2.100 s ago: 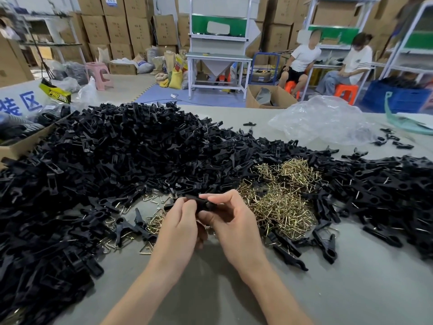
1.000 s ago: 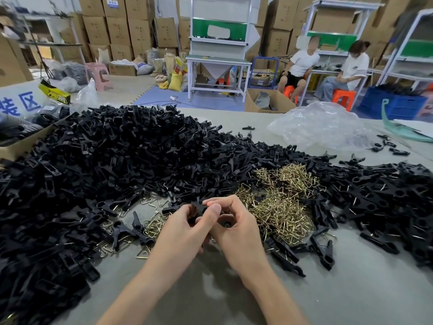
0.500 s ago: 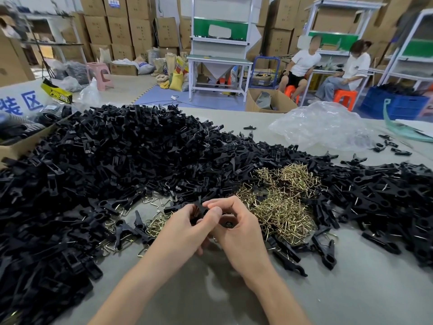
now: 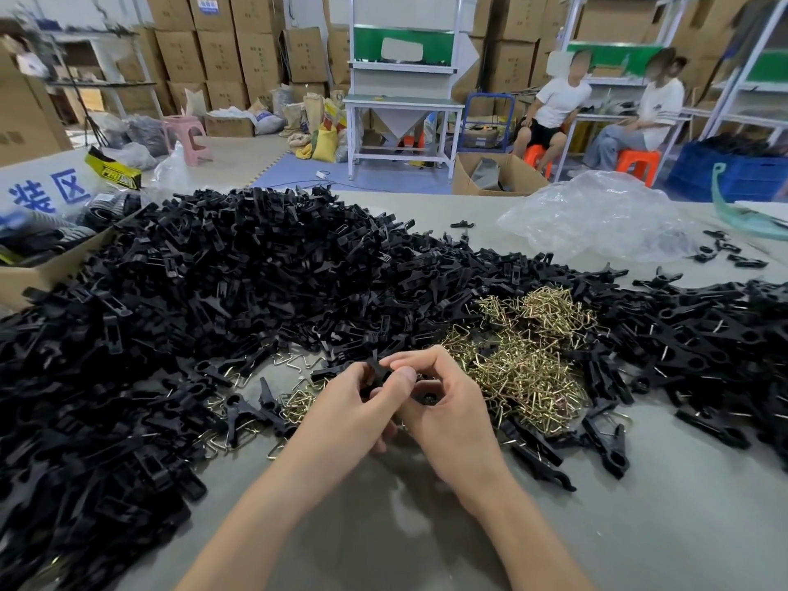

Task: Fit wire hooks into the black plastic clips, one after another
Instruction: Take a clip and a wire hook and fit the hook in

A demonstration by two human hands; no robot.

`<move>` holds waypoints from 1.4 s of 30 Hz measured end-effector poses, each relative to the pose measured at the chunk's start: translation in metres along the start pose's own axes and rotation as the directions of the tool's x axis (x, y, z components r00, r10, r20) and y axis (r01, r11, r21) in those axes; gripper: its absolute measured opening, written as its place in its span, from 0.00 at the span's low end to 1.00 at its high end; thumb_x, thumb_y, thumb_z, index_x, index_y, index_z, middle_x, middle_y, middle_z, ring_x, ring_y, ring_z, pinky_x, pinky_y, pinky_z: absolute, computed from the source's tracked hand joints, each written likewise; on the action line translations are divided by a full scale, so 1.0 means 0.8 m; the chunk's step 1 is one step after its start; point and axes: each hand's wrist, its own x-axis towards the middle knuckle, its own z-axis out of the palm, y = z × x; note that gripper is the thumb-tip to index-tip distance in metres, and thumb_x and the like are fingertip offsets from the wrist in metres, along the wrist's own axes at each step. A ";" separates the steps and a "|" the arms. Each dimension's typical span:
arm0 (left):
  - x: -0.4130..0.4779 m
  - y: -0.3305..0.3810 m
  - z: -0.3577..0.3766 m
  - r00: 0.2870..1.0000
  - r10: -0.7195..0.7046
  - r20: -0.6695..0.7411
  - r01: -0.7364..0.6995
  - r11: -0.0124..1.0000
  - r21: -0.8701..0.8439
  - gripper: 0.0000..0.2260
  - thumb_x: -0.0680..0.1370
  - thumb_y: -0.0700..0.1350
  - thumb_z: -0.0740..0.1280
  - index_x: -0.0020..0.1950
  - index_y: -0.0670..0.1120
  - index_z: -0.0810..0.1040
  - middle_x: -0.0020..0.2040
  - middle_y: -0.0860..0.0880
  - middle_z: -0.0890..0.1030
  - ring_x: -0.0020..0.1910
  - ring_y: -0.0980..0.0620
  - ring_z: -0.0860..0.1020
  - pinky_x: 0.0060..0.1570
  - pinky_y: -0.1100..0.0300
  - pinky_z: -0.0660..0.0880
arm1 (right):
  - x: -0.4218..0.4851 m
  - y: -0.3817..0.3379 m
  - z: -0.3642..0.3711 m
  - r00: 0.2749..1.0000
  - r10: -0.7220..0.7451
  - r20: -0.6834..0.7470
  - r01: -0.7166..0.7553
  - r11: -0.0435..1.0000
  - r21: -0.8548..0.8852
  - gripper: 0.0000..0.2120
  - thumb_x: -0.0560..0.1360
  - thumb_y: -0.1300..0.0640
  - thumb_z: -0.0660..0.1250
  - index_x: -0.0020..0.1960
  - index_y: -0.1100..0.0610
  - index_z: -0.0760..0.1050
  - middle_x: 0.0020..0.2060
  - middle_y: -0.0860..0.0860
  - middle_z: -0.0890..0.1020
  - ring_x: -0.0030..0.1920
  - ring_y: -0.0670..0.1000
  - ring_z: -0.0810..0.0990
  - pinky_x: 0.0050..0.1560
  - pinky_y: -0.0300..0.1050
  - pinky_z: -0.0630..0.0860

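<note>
Clip (image 4: 377, 374): black plastic, one, mid-frame, pinched by your left hand (image 4: 354, 415) and right hand (image 4: 450, 413). Clip pile (image 4: 256, 283), hooks (image 4: 526, 362): beyond counting.

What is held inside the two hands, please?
A black plastic clip shows between the left hand and right hand; they cover most of it, and anything else held is hidden.

My left hand (image 4: 354, 413) and right hand (image 4: 452, 420) meet close in front of me, fingers curled inward, both pinching one small black clip (image 4: 377, 372) between thumbs and fingertips.
</note>
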 end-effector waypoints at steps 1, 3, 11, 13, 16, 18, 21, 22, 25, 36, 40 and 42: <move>0.000 0.000 0.001 1.000 0.001 -0.003 -0.001 1.000 -0.002 0.24 0.66 0.70 0.63 0.48 0.51 0.77 0.31 0.52 0.82 0.26 0.55 0.79 0.28 0.64 0.73 | 0.000 0.000 0.000 1.000 -0.005 0.000 0.005 1.000 -0.001 0.12 0.69 0.48 0.72 0.52 0.43 0.79 0.47 0.45 0.86 0.45 0.52 0.85 0.45 0.60 0.83; 0.000 0.000 0.001 1.000 0.000 -0.007 0.000 1.000 -0.005 0.24 0.67 0.70 0.63 0.47 0.51 0.77 0.31 0.52 0.82 0.26 0.55 0.79 0.28 0.64 0.72 | 0.000 0.000 0.000 1.000 -0.013 0.000 0.013 1.000 -0.003 0.11 0.70 0.49 0.72 0.52 0.43 0.79 0.48 0.45 0.86 0.46 0.52 0.85 0.46 0.60 0.83; 0.000 0.000 0.002 1.000 0.017 -0.013 -0.017 1.000 0.000 0.13 0.78 0.58 0.66 0.47 0.48 0.77 0.30 0.52 0.80 0.26 0.56 0.77 0.28 0.64 0.72 | 0.000 -0.002 0.000 1.000 -0.007 -0.006 0.007 1.000 0.015 0.12 0.72 0.59 0.73 0.51 0.44 0.79 0.46 0.44 0.85 0.40 0.45 0.83 0.41 0.48 0.84; -0.002 0.002 0.003 1.000 0.021 -0.009 -0.021 1.000 -0.005 0.13 0.78 0.58 0.66 0.46 0.48 0.77 0.30 0.51 0.80 0.26 0.55 0.77 0.28 0.63 0.73 | 0.000 -0.002 0.001 1.000 -0.003 -0.005 0.003 1.000 0.019 0.14 0.73 0.62 0.73 0.50 0.44 0.79 0.45 0.44 0.85 0.38 0.45 0.82 0.39 0.43 0.82; -0.004 0.003 0.004 1.000 0.020 -0.008 -0.020 1.000 -0.005 0.15 0.78 0.59 0.66 0.46 0.47 0.77 0.30 0.50 0.80 0.26 0.55 0.76 0.28 0.62 0.73 | 0.000 -0.004 -0.001 1.000 0.002 -0.001 -0.002 0.999 0.032 0.16 0.73 0.65 0.74 0.49 0.43 0.80 0.43 0.44 0.85 0.37 0.45 0.82 0.38 0.38 0.79; -0.005 0.004 0.004 1.000 0.017 0.001 -0.017 1.000 -0.004 0.20 0.75 0.64 0.66 0.47 0.46 0.77 0.30 0.49 0.80 0.27 0.54 0.76 0.29 0.60 0.74 | 0.000 -0.006 -0.002 1.000 0.003 0.004 -0.003 0.999 0.037 0.18 0.73 0.66 0.74 0.49 0.42 0.80 0.43 0.44 0.86 0.37 0.49 0.83 0.40 0.37 0.79; -0.006 0.004 0.003 1.000 0.018 -0.003 -0.018 1.000 -0.002 0.25 0.70 0.68 0.64 0.47 0.45 0.77 0.30 0.48 0.81 0.27 0.53 0.77 0.29 0.59 0.74 | 0.000 -0.008 -0.002 1.000 0.002 0.004 -0.003 0.998 0.057 0.18 0.73 0.67 0.73 0.48 0.42 0.80 0.46 0.44 0.86 0.40 0.52 0.84 0.41 0.38 0.79; -0.006 0.004 0.003 1.000 0.022 -0.007 -0.022 1.000 0.008 0.25 0.70 0.68 0.64 0.47 0.45 0.77 0.31 0.47 0.82 0.27 0.53 0.77 0.30 0.59 0.74 | 0.000 -0.008 -0.002 1.000 0.003 0.005 -0.004 0.998 0.070 0.18 0.73 0.67 0.73 0.48 0.42 0.80 0.46 0.44 0.86 0.39 0.51 0.84 0.40 0.38 0.79; -0.006 0.003 0.002 1.000 0.013 0.003 -0.013 1.000 0.026 0.26 0.68 0.68 0.63 0.47 0.45 0.77 0.31 0.48 0.82 0.26 0.54 0.77 0.29 0.61 0.73 | 0.000 -0.011 -0.003 1.000 0.005 0.022 -0.008 0.993 0.117 0.18 0.74 0.68 0.73 0.46 0.43 0.80 0.47 0.45 0.86 0.39 0.46 0.84 0.39 0.37 0.80; 0.005 0.008 -0.019 0.961 -0.024 0.276 0.086 0.973 -0.215 0.14 0.69 0.59 0.71 0.46 0.50 0.85 0.36 0.43 0.79 0.34 0.47 0.77 0.28 0.60 0.73 | 0.000 -0.012 -0.001 0.995 -0.034 0.093 0.015 0.980 0.199 0.19 0.74 0.70 0.72 0.43 0.44 0.80 0.50 0.47 0.86 0.42 0.52 0.86 0.41 0.48 0.84; 0.002 0.010 -0.016 0.943 -0.024 0.331 0.139 0.934 -0.328 0.17 0.69 0.57 0.74 0.48 0.45 0.85 0.38 0.43 0.78 0.33 0.50 0.77 0.26 0.60 0.73 | -0.001 -0.014 -0.001 0.991 -0.027 0.131 -0.004 0.972 0.235 0.15 0.74 0.70 0.71 0.46 0.49 0.81 0.50 0.49 0.86 0.35 0.50 0.83 0.35 0.46 0.82; 0.002 0.010 -0.012 0.946 -0.039 0.322 0.152 0.930 -0.336 0.16 0.68 0.56 0.75 0.46 0.44 0.85 0.38 0.42 0.76 0.33 0.51 0.76 0.27 0.60 0.73 | -0.002 -0.015 0.001 0.988 -0.009 0.153 -0.034 0.961 0.273 0.17 0.73 0.73 0.69 0.46 0.50 0.81 0.52 0.48 0.85 0.30 0.49 0.81 0.30 0.42 0.79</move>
